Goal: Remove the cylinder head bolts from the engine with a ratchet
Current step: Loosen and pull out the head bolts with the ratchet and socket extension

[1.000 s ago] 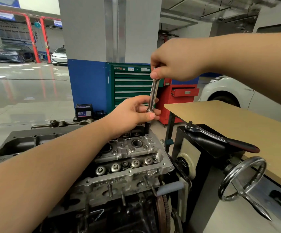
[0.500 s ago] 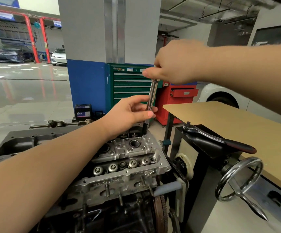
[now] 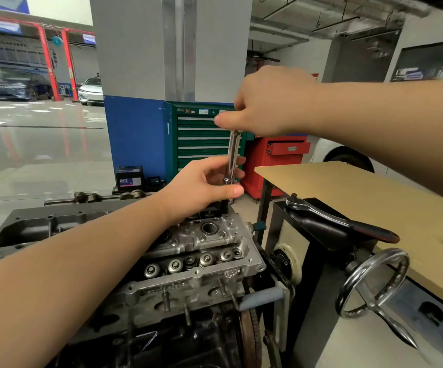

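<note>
A silvery extension bar stands nearly upright over the far end of the aluminium cylinder head. Its dark lower end reaches down to the head, and the bolt below it is hidden. My right hand grips the top of the bar from above. My left hand pinches the bar's lower collar between thumb and fingers. A ratchet with a black and red handle lies on the black stand at the right, with neither hand on it.
The engine sits on a stand with a chrome handwheel at the right. A tan table stands behind it. A green tool cabinet, a red cabinet and a battery are behind the engine.
My right hand has turned on the top of the bar, its thumb swinging out to the left. My left hand stays at the collar. The bar remains upright in the same spot.
</note>
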`<state>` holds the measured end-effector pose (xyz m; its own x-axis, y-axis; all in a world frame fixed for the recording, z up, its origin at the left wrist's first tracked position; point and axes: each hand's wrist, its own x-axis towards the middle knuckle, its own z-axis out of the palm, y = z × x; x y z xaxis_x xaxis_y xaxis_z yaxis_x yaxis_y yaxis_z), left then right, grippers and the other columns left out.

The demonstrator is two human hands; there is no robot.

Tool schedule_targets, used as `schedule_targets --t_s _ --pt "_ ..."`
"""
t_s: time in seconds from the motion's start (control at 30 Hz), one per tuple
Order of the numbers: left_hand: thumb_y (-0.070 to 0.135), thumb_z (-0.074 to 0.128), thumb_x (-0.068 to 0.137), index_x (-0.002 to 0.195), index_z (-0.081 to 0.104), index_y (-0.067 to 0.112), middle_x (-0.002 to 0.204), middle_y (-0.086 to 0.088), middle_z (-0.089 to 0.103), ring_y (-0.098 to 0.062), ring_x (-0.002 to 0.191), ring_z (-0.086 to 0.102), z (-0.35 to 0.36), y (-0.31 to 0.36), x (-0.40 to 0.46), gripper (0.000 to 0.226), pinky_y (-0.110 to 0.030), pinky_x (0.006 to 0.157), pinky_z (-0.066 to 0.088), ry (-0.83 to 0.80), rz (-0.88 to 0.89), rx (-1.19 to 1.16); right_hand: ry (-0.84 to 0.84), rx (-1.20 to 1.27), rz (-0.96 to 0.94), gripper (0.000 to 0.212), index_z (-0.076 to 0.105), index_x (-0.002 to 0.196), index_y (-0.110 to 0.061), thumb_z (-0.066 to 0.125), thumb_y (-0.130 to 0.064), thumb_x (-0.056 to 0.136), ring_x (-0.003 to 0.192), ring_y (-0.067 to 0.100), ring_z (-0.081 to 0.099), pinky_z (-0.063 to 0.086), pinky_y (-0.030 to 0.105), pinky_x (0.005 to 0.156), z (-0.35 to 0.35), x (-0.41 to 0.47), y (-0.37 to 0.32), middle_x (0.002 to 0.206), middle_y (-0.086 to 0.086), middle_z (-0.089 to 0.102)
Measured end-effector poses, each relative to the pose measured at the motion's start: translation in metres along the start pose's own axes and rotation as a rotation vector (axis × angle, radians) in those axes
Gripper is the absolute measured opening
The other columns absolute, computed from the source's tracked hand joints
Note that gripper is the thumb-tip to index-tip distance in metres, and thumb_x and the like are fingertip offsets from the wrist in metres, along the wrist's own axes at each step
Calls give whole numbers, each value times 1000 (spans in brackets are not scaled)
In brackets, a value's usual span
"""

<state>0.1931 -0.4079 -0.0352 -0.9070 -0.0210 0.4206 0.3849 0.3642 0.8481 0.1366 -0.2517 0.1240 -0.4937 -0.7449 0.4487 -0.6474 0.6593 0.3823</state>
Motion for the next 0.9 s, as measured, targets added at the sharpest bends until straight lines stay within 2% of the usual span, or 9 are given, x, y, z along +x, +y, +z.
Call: schedule_targets --t_s 0.1,0.2,0.3,0.4,0.47,0.53,0.6,0.7,0.9 --pt "13 88 81 128 73 18 114 -18 75 -42 107 69 -2 2 3 49 -51 102 55 106 3 135 -72 127 -68 63 69 80 -24 48 -83 88 71 17 57 41 35 64 -7 2 3 73 -4 63" --pt "6 88 79 129 72 13 110 -20 75 -30 98 76 -8 1 5 53 -41 96 60 156 -59 109 -206 235 -269 29 67 120 -34 65 -51 96 92 14 62 44 34 77 -15 2 7 100 -10 66" --pt "-9 75 88 139 63 7 116 -18 76 -29 107 76 -5 0 3 55 -41 101 59 63 -65 -38 -153 115 -274 24 71 111 -23 63 -42 100 81 19 60 39 32 67 -10 2 7 86 -5 66" --pt "-3 78 88 137 64 11 119 -12 77 -29 111 74 0 -1 2 53 -39 104 57 52 -30 -17 -120 -28 -101 71 64 77 -7 42 -72 98 63 26 54 35 35 56 -1 5 3 66 8 58" --pt "6 88 80 125 72 10 115 -16 76 -37 109 72 1 -1 4 49 -46 103 57 110 -24 83 -107 -32 -52 85 61 72 -6 32 -84 90 63 27 56 40 36 57 2 6 3 64 10 57" --pt "10 92 76 117 76 9 110 -18 77 -38 103 74 -2 -2 6 44 -46 99 59 158 -45 113 -163 123 -101 74 69 92 -13 41 -82 90 72 22 63 45 35 63 -1 8 8 78 6 66" --pt "5 89 79 118 76 7 108 -17 78 -33 101 76 -6 -3 7 42 -39 96 61 143 -63 85 -250 331 -192 36 68 111 -31 62 -62 94 72 7 69 51 33 68 -6 5 11 85 -4 71" --pt "-4 79 87 124 73 6 110 -16 78 -30 104 76 -8 -3 6 40 -35 96 61 68 -57 30 -215 233 -277 20 69 114 -28 67 -39 98 69 7 67 44 28 64 -13 5 16 81 -7 69" --pt "8 86 82 123 74 16 112 -4 79 -25 106 75 -2 -3 4 44 -34 99 59 53 12 56 -88 -4 -93 74 62 73 -7 38 -72 99 61 28 55 38 36 55 4 7 3 63 11 58"
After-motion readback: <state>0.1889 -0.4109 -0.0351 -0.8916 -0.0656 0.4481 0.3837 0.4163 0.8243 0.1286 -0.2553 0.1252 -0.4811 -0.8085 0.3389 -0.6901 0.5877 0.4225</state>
